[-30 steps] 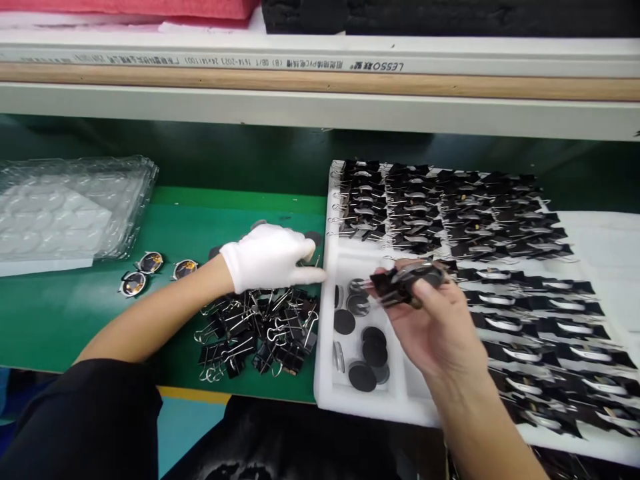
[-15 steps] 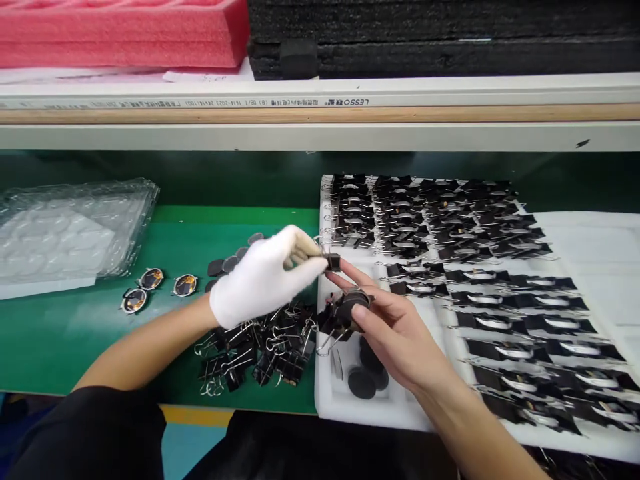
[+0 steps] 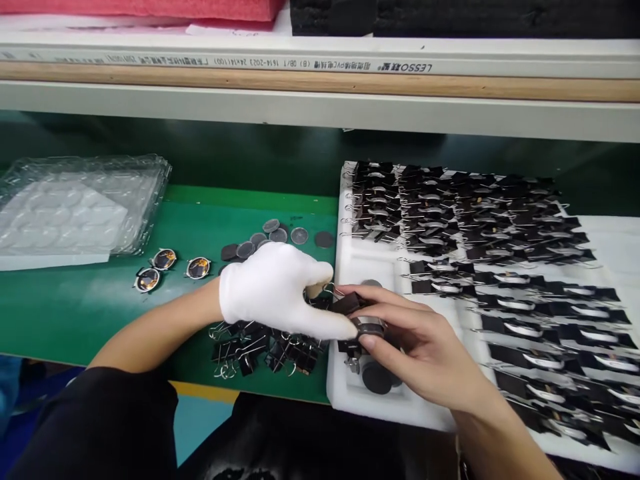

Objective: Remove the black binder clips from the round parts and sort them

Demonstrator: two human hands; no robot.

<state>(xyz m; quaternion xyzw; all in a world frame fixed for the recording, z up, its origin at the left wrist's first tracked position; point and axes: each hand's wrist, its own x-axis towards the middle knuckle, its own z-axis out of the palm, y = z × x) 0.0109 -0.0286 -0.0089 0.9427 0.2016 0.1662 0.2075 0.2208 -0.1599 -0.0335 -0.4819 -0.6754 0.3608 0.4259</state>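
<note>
My left hand (image 3: pixel 277 290), in a white glove, is closed on a black binder clip (image 3: pixel 345 303) at the left edge of the white foam tray (image 3: pixel 370 400). My bare right hand (image 3: pixel 420 347) meets it there and pinches a small round disc assembly (image 3: pixel 369 327) with clips on it. Both hands touch over the tray's near-left pocket, where loose black discs (image 3: pixel 376 379) lie. A heap of black binder clips (image 3: pixel 265 343) sits on the green mat under my left hand.
Rows of clipped parts (image 3: pixel 475 227) fill the tray to the right. Grey discs (image 3: pixel 273 237) and three round metal-rimmed parts (image 3: pixel 167 267) lie on the green mat (image 3: pixel 75 313). Clear blister trays (image 3: pixel 75 207) sit at left. A shelf (image 3: pixel 320 100) overhangs the back.
Both hands dropped lower toward the tray's near-left pocket. My left hand, which had lifted a clip from the heap, now presses it against the assembly in my right hand.
</note>
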